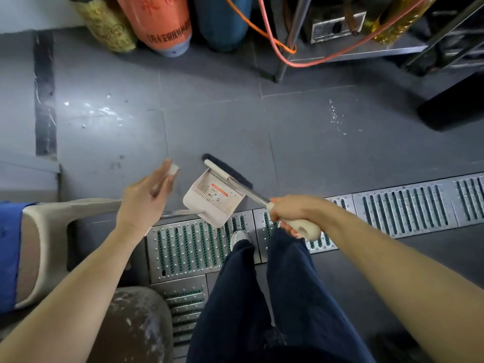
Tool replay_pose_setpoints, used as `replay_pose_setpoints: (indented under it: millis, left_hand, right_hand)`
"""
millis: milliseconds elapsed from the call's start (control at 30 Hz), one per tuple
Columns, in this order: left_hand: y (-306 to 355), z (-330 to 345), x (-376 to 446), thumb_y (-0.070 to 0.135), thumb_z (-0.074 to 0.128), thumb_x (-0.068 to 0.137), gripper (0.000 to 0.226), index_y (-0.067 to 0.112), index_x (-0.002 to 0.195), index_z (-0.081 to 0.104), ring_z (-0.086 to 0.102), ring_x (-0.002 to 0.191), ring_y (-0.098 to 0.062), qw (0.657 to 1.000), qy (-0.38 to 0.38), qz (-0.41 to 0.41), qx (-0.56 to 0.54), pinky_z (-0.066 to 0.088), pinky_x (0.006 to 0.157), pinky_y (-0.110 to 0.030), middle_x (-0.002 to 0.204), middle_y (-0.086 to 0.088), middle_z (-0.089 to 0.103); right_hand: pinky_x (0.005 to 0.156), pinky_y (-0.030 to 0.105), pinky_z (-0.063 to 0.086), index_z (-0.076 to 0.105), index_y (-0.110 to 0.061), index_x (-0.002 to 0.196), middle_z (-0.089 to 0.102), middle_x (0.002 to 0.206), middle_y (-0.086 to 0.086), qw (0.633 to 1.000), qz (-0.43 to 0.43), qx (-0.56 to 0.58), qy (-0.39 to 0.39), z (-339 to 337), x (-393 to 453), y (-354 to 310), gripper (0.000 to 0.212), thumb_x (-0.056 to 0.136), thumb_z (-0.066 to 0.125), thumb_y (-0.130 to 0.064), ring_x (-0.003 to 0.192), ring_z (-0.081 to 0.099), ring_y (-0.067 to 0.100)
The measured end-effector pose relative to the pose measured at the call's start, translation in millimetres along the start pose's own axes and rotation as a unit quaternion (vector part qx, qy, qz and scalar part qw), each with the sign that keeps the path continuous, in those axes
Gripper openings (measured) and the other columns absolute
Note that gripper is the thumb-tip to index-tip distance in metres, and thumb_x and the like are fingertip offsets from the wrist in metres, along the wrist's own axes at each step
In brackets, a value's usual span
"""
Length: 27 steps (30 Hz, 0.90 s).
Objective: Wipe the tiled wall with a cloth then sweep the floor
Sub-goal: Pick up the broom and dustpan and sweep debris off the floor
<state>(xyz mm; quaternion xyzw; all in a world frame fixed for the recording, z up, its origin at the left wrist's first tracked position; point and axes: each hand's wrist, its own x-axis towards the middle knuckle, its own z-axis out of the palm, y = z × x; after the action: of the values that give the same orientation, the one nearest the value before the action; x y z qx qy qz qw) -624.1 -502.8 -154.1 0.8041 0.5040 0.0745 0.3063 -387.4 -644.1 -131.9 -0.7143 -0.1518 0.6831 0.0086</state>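
- While the right hand grips the broom handle, its bristles rest on the grey floor behind the dustpan.
- Left hand fingers curl loosely round the dustpan's thin handle.
- White crumbs lie well ahead, beyond the drain grate.

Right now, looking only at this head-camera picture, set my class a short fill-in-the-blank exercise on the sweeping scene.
1. The right hand holds the handle of the ____.
2. The dustpan hangs in front of the person, its rear edge over the metal drain ____.
3. White crumbs lie scattered on the grey ____.
4. The left hand closes its grip on the dustpan's long ____.

Missing words: broom; grate; floor; handle
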Motion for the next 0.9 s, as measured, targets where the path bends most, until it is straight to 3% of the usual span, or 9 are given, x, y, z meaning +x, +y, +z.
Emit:
replay_pose_setpoints:
  millis: [100, 233, 333, 400, 500, 600, 733, 800, 900]
  left_hand:
    - [-3.3, -1.0, 4.4, 0.033, 0.045, 0.096, 0.041, 0.024, 0.136, 0.047, 0.063, 0.088, -0.037, 1.000, 0.008, 0.026, 0.016, 0.045, 0.076, -0.041, 0.095, -0.022, 0.067]
    - [0.4, -5.6, 8.3, 0.032, 0.045, 0.096, 0.041, 0.020, 0.135, 0.048, 0.062, 0.074, -0.035, 1.000, 0.014, 0.027, 0.006, 0.042, 0.070, -0.038, 0.071, -0.020, 0.060]
    - [18.0, 1.3, 17.6, 0.034, 0.041, 0.096, 0.042, 0.021, 0.136, 0.047, 0.058, 0.061, -0.030, 0.999, 0.012, 0.031, 0.008, 0.043, 0.067, -0.036, 0.058, -0.005, 0.047]
    - [34.6, 9.0, 30.1, 0.037, 0.038, 0.096, 0.044, 0.024, 0.137, 0.046, 0.055, 0.057, -0.025, 0.999, -0.002, 0.038, 0.001, 0.046, 0.068, -0.036, 0.060, -0.005, 0.053]
    - [58.6, 22.5, 57.5, 0.035, 0.042, 0.096, 0.040, 0.026, 0.134, 0.049, 0.060, 0.062, -0.033, 0.999, 0.001, 0.049, -0.015, 0.045, 0.065, -0.036, 0.083, -0.021, 0.067]
    - [91.0, 40.1, 91.2, 0.038, 0.046, 0.095, 0.037, 0.033, 0.131, 0.052, 0.049, 0.045, -0.030, 0.997, -0.006, 0.057, -0.052, 0.047, 0.055, -0.036, 0.073, -0.019, 0.061]
    - [149.5, 65.3, 139.8, 0.029, 0.051, 0.094, 0.035, 0.021, 0.128, 0.056, 0.043, 0.057, -0.026, 0.994, -0.007, 0.097, -0.057, 0.035, 0.058, -0.022, 0.054, -0.008, 0.044]
    - [184.0, 79.8, 162.1, 0.030, 0.051, 0.094, 0.036, 0.021, 0.130, 0.055, 0.049, 0.065, -0.028, 0.992, -0.026, 0.116, -0.051, 0.033, 0.063, -0.020, 0.060, -0.007, 0.055]
    - [233.5, 103.8, 197.1, 0.033, 0.050, 0.094, 0.037, 0.029, 0.131, 0.053, 0.058, 0.085, -0.028, 0.992, -0.053, 0.095, -0.068, 0.042, 0.075, -0.026, 0.099, -0.018, 0.067]
  right_hand:
    - [0.031, 0.018, 0.031, 0.050, 0.002, 0.124, 0.043, 0.052, 0.007, 0.997, 0.002, 0.067, -0.025, -18.9, -20.3, -5.5, 0.036, 0.089, 0.047, -0.006, 0.039, 0.038, 0.014]
    - [0.028, 0.013, 0.034, 0.045, -0.003, 0.131, 0.046, 0.049, 0.004, 0.986, -0.017, 0.167, -0.014, -43.3, -42.5, -3.9, 0.042, 0.089, 0.048, -0.002, 0.032, 0.041, 0.008]
    - [0.029, 0.013, 0.034, 0.045, -0.007, 0.132, 0.045, 0.049, 0.004, 0.980, -0.024, 0.198, 0.011, -56.0, -46.5, 2.4, 0.043, 0.089, 0.048, -0.002, 0.031, 0.040, 0.007]
    - [0.029, 0.013, 0.034, 0.045, -0.010, 0.133, 0.044, 0.047, 0.003, 0.973, -0.023, 0.226, 0.029, -69.5, -44.9, 6.5, 0.044, 0.090, 0.047, -0.003, 0.030, 0.039, 0.007]
    - [0.029, 0.012, 0.033, 0.043, -0.010, 0.136, 0.041, 0.049, 0.004, 0.959, -0.022, 0.275, 0.062, -97.7, -41.1, 12.9, 0.046, 0.090, 0.047, -0.002, 0.028, 0.038, 0.007]
    - [0.030, 0.012, 0.034, 0.043, -0.008, 0.136, 0.041, 0.051, 0.005, 0.943, -0.025, 0.319, 0.095, -137.3, -35.3, 27.0, 0.046, 0.090, 0.047, -0.002, 0.028, 0.037, 0.007]
    - [0.030, 0.013, 0.035, 0.048, -0.008, 0.130, 0.045, 0.048, 0.004, 0.929, -0.021, 0.341, 0.146, -202.3, -25.9, 48.5, 0.041, 0.090, 0.049, -0.003, 0.028, 0.040, 0.007]
    - [0.031, 0.013, 0.035, 0.050, -0.006, 0.127, 0.044, 0.052, 0.005, 0.923, -0.019, 0.344, 0.169, -239.1, -21.0, 59.5, 0.038, 0.090, 0.048, -0.003, 0.028, 0.039, 0.008]
    - [0.031, 0.013, 0.036, 0.054, -0.006, 0.109, 0.044, 0.055, 0.007, 0.917, -0.022, 0.345, 0.197, -298.4, -16.7, 73.3, 0.021, 0.090, 0.048, -0.003, 0.032, 0.040, 0.010]
